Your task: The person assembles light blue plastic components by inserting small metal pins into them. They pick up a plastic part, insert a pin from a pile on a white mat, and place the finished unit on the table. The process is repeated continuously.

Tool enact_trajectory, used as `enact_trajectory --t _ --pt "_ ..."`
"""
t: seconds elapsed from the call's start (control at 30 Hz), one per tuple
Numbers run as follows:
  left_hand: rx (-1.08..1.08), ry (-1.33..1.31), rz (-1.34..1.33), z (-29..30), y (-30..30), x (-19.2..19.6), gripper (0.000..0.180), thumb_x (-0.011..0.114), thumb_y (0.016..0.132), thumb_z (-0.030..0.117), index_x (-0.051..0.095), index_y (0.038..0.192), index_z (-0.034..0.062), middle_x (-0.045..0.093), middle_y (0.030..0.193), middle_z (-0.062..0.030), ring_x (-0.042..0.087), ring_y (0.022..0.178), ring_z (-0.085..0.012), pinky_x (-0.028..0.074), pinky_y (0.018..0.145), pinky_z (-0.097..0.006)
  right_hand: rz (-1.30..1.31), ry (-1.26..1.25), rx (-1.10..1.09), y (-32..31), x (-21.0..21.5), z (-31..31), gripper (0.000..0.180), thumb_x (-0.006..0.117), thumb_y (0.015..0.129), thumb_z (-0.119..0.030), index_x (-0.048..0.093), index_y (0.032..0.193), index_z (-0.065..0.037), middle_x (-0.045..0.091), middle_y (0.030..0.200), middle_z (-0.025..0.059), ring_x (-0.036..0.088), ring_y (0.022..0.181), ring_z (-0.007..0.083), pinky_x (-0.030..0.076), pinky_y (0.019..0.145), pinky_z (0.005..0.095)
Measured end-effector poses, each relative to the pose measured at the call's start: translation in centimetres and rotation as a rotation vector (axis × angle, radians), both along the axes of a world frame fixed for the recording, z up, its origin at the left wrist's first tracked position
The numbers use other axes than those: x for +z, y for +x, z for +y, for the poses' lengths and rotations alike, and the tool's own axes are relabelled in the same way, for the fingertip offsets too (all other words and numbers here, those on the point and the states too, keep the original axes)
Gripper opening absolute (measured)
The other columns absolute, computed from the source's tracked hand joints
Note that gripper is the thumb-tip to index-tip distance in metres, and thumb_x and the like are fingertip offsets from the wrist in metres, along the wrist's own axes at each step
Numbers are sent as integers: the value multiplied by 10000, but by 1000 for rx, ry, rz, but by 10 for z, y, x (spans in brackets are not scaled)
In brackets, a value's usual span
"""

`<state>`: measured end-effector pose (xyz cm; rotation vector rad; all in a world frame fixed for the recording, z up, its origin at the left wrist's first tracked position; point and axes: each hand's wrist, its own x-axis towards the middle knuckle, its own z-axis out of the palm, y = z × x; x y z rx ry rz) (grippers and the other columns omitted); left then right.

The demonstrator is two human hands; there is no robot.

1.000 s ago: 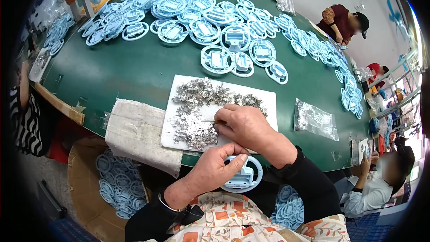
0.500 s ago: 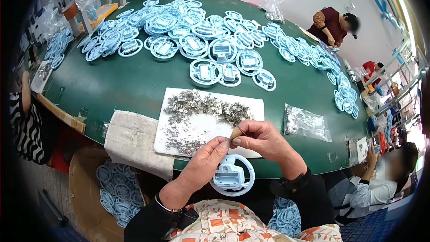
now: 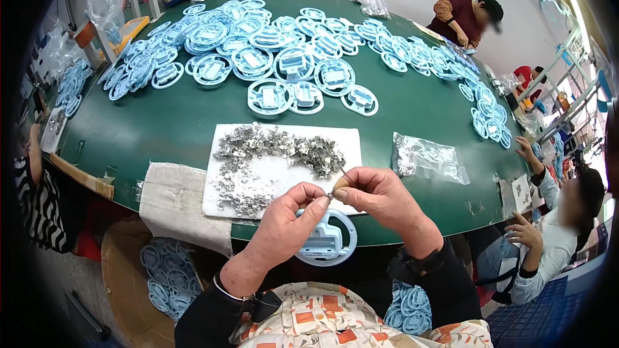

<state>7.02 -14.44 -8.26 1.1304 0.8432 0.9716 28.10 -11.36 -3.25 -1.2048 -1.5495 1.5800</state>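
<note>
My left hand (image 3: 284, 222) and my right hand (image 3: 380, 200) meet fingertip to fingertip above the near edge of a white board (image 3: 284, 183). Both are closed in a pinch on something small and dark between them, too tiny to name. A tan covering shows at a right fingertip. Just below my hands, at the table's edge, sits a light blue toy steering wheel (image 3: 322, 248), partly hidden by my left hand. Small silvery metal pieces (image 3: 258, 145) lie heaped in an arc along the board's far and left sides.
Many light blue wheels (image 3: 251, 58) cover the far side of the green table (image 3: 180, 122). A clear bag of small parts (image 3: 429, 158) lies right of the board, a grey cloth (image 3: 184, 203) left. A cardboard box (image 3: 126, 283) holds more wheels below. Co-workers sit around.
The view has shifted, moving the table scene left and slightly up. My fingers stay pinched together, turned a little. At the right, a co-worker's hands have moved apart, one toward the table edge.
</note>
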Motion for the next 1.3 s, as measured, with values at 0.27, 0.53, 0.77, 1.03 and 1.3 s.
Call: enact_trajectory --t 0.27,0.53,0.77,1.03,1.3 --pt "23 206 265 2 11 14 168 641 1007 175 632 1062 17 645 905 12 563 834 -56 486 750 -237 -40 -9 28 9 3 0 180 715 955 -181 710 976 -3 607 802 -67 493 717 8 416 621 197" --pt "55 -82 -237 3 5 7 424 646 982 163 511 1347 -5 614 1204 -82 598 1070 -109 506 929 -269 154 -97 -138 26 -4 -24 195 719 943 -155 704 1063 -3 618 863 -64 507 752 21 417 656 194" --pt "48 -61 -154 0 11 -5 456 637 988 172 487 1369 -29 627 1205 -93 597 1108 -120 505 955 -285 169 -195 -151 29 -18 -33 198 737 938 -172 724 1052 -10 640 866 -46 521 751 20 420 660 190" --pt "-129 -145 98 12 4 -12 431 650 983 100 483 1351 -50 664 1129 -94 667 954 -113 578 809 -269 37 -98 -159 35 -36 -22 169 742 927 -146 726 1004 4 627 853 -36 503 723 21 407 655 196" --pt "-39 -27 188 14 11 -36 423 644 981 84 484 1343 -64 672 1112 -98 669 923 -110 587 764 -263 -277 411 -285 4 -36 -22 114 759 862 -55 718 938 19 629 818 28 545 667 67 457 602 239"
